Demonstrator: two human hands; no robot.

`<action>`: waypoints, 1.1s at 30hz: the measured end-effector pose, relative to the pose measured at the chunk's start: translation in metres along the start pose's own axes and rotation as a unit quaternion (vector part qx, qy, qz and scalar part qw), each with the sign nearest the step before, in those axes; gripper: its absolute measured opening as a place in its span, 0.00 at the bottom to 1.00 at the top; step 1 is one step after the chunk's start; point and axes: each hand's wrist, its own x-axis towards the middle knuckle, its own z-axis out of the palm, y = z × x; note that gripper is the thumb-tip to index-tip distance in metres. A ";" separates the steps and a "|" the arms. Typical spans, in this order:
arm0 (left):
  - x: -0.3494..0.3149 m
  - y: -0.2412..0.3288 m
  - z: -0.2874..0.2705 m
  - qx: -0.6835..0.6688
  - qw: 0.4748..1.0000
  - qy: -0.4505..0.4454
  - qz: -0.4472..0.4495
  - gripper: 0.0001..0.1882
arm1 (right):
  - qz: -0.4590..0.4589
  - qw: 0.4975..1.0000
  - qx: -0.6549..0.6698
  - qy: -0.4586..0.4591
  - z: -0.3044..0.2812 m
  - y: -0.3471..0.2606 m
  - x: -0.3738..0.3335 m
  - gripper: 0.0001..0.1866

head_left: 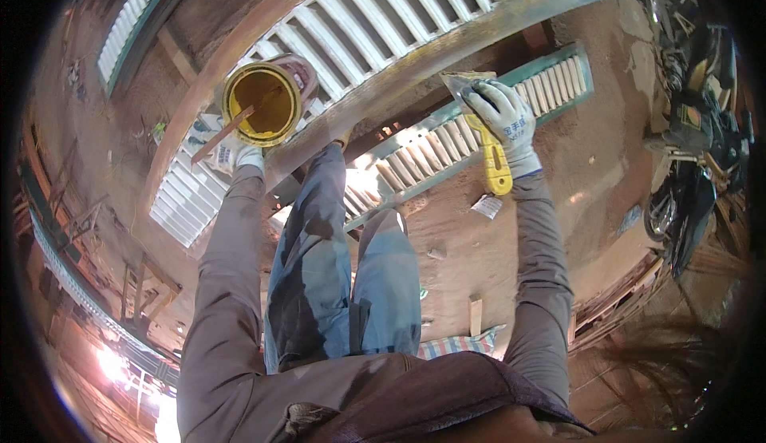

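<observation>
My left hand [227, 151], in a pale work glove, is closed on a round can [233, 92], holding it from below and behind; part of its grip is hidden. Yellow-brown paste or paint lines the can, and a thin reddish-brown stick [227, 133] leans out over the rim. A white-gloved right hand [504, 116] of mine grips a putty knife [493, 160] with a yellow handle and a flat blade pointing up and left. Both hands are above or beside a long louvred shutter panel [351, 32] with white slats and a wooden frame, its lower rail smeared yellowish.
Behind my knees lies another louvred panel [447, 148] with a green frame. A third panel [132, 24] stands at the upper left. Motorbikes [690, 164] are at the right. A striped sheet [459, 344] and a scrap of paper [487, 206] lie on the earthen floor.
</observation>
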 end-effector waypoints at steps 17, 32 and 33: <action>0.003 -0.023 0.034 0.000 1.000 0.012 0.008 0.22 | -0.012 0.991 0.094 -0.094 0.027 -0.069 -0.010 0.18; -0.045 0.059 -0.078 -0.058 0.996 0.053 -0.029 0.25 | 0.298 0.952 0.014 -0.065 0.037 -0.042 0.028 0.19; -0.046 0.067 -0.086 -0.064 0.996 0.056 -0.028 0.25 | 0.291 0.955 0.007 -0.056 0.040 -0.046 0.026 0.19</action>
